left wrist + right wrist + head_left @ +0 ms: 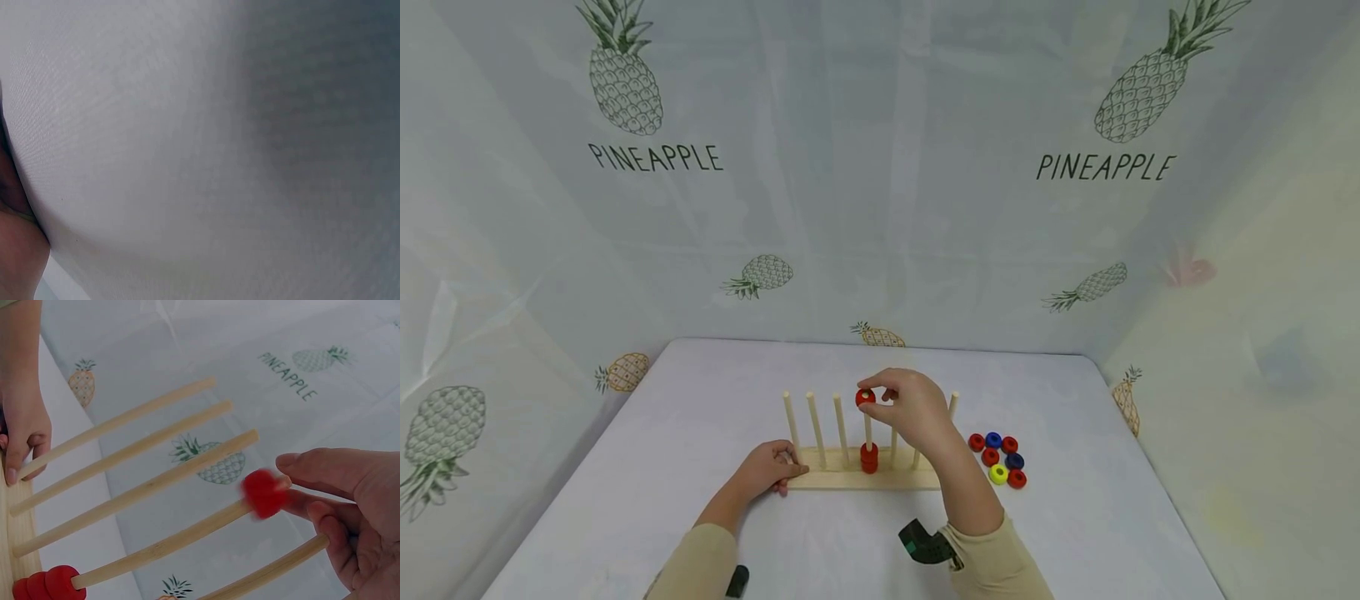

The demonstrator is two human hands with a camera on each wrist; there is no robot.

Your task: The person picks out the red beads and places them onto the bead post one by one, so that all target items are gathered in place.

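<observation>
A wooden peg rack (850, 481) with several upright pegs stands on the table. My left hand (765, 469) grips the left end of its base, fingers on the wood near the end peg. Above the rack, my right hand (913, 408) has thumb and forefinger at a red ring (866, 398), around the top of a middle peg. In the right wrist view that ring (264, 494) is blurred, with the peg's tip showing past it and the fingertips right at its edge. Lower on the same peg, red rings (47, 584) are stacked against the base.
Right of the rack lies a group of loose rings, among them a red ring (1017, 478), a yellow ring (997, 473) and a blue ring (993, 440). A pineapple-print curtain (880, 208) surrounds the white table (1075, 533). Mostly pale cloth fills the left wrist view.
</observation>
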